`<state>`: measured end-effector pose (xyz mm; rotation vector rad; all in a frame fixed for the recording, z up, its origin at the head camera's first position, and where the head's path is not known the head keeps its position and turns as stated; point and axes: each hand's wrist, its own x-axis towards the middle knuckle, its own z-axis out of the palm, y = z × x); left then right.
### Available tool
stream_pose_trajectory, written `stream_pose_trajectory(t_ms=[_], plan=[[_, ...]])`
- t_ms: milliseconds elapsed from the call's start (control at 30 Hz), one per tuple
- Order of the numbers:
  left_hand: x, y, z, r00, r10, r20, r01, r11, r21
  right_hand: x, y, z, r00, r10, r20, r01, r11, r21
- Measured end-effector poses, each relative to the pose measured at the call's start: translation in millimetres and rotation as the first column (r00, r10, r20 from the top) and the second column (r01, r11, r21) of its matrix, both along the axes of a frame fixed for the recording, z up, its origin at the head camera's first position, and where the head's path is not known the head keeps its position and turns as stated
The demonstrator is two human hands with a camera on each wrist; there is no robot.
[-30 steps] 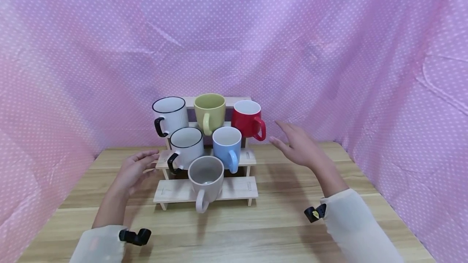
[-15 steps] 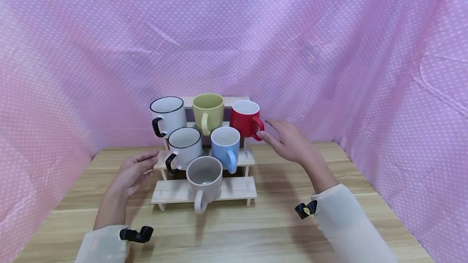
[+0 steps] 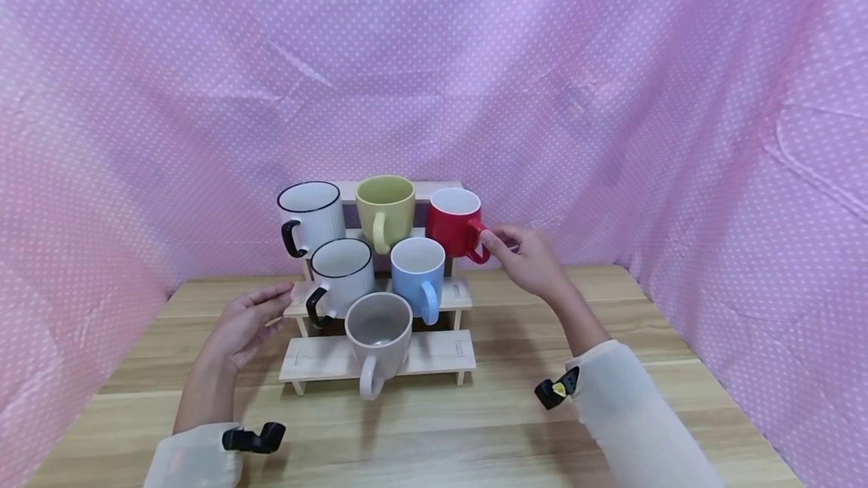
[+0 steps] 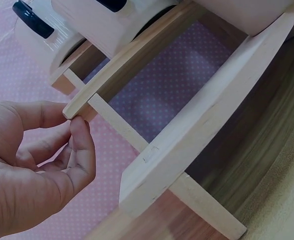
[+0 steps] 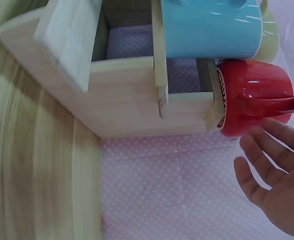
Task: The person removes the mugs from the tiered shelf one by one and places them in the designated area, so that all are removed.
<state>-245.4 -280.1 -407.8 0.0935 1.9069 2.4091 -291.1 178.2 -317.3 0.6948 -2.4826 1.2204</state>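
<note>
On the back step of a three-tier wooden rack (image 3: 437,349) stands a red mug (image 3: 450,230), its handle turned to the right. My right hand (image 3: 525,256) pinches that handle (image 5: 271,106) between thumb and index finger; the other fingers spread loosely below. At the rack's left side, my left hand (image 3: 246,322) holds the end of the middle board (image 4: 94,92) between thumb and index fingertip. A light blue mug (image 3: 417,277) and a white mug with black rim (image 3: 346,288) share the middle step. A grey-beige mug (image 3: 383,345) stands on the front step.
Beside the red mug on the back step are a yellow-green mug (image 3: 396,221) and another black-rimmed white mug (image 3: 322,228). The rack stands on a wood-grain table (image 3: 434,435). Pink dotted cloth (image 3: 434,81) hangs behind and at both sides.
My right hand has moved left to the red mug and taken its handle. The left hand has come in slightly to the rack's board end. The mugs stay in place.
</note>
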Motion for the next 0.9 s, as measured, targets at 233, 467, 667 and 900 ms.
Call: stream_pose_trajectory(t_ms=[233,467,667,900], plan=[[-0.5,0.7,0.3,1.000,0.007,0.015,-0.007,1.000,0.008,-1.1,-2.5,0.2,0.964,0.114,0.239,-0.045,0.960,-0.275],[1.1,1.0,0.7,0.999,0.015,0.032,-0.015,1.000,0.005,0.4,-7.0,5.8,0.895,0.238,0.377,-0.046,0.890,-0.453],[1.6,0.5,0.5,0.999,0.020,0.036,-0.020,1.000,0.017,2.2,-10.8,9.0,0.861,0.300,0.411,-0.039,0.844,-0.535],[0.2,1.6,-0.3,0.999,0.022,0.040,-0.022,1.000,0.013,4.4,-7.7,11.6,0.864,0.266,0.428,0.025,0.825,-0.565]])
